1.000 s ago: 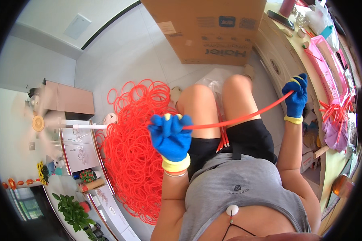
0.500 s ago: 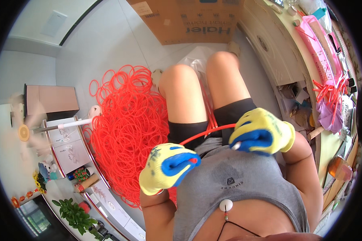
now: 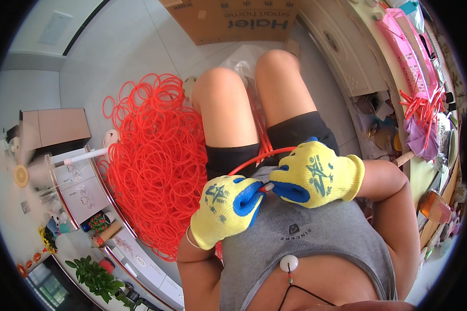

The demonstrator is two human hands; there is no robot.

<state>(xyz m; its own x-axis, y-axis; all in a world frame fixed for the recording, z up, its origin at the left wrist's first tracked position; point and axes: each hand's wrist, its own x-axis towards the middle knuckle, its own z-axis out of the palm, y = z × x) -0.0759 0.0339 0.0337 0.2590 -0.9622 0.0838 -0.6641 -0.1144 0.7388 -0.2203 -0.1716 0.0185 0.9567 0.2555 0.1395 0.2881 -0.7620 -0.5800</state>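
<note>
My left hand (image 3: 227, 210) and my right hand (image 3: 316, 175) wear yellow gloves with blue coated palms. Both are closed on the two end parts of one thin red tube (image 3: 260, 157), which arches between them over my lap. A small whitish tip (image 3: 269, 186) shows where the ends come together between my fingertips. Whether the ends are joined or only touching, I cannot tell, as the gloves cover most of them. Several more red tubes (image 3: 263, 129) lie between my thighs. On the floor to the left spreads a big heap of red rings (image 3: 155, 171).
A cardboard box (image 3: 238, 26) stands on the floor ahead, with clear plastic (image 3: 241, 61) near my knees. Along the right runs a counter holding a pink basket (image 3: 407, 52) and red tube pieces (image 3: 423, 106). To the left are a white drawer cabinet (image 3: 83, 194), a fan (image 3: 22, 175) and a plant (image 3: 96, 277).
My hands have come together in front of my belly, bringing the two tube ends from apart to meeting. The right hand moved left. The whole view has shifted slightly.
</note>
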